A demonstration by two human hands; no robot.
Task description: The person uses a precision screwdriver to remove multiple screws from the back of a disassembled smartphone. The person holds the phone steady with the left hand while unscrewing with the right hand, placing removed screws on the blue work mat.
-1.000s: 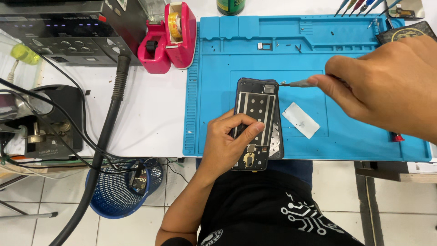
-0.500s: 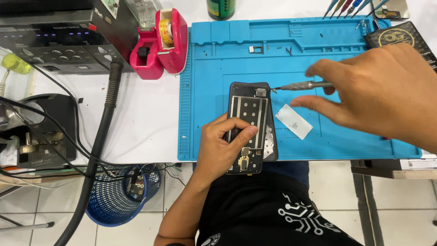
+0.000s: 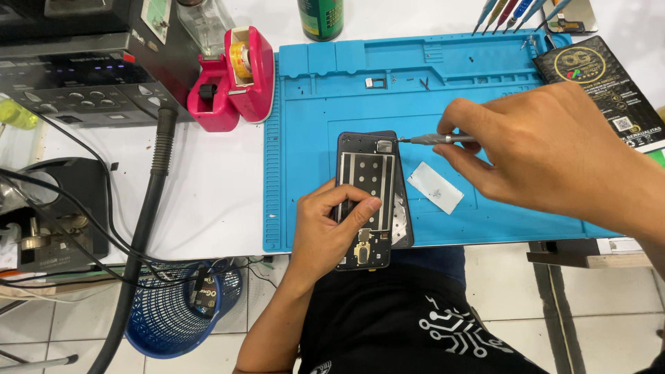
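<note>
The opened phone (image 3: 372, 197) was laid back-up on the blue repair mat (image 3: 305, 138), at its near edge on the white surface (image 3: 208, 187). The step in hand was judged to be work on a fastener at the phone's top right corner. The left hand (image 3: 329, 225) was pressed over the lower half of the phone, thumb across the metal shield, so that the phone was pinned down. The right hand (image 3: 547, 149) was held above the mat, wrist raised, its grip closed narrowly on a slim screwdriver (image 3: 433, 139) whose tip met that corner. A steady, vertical seating of the tip was judged necessary next. A white strip (image 3: 435, 187) lay just beside the phone.
</note>
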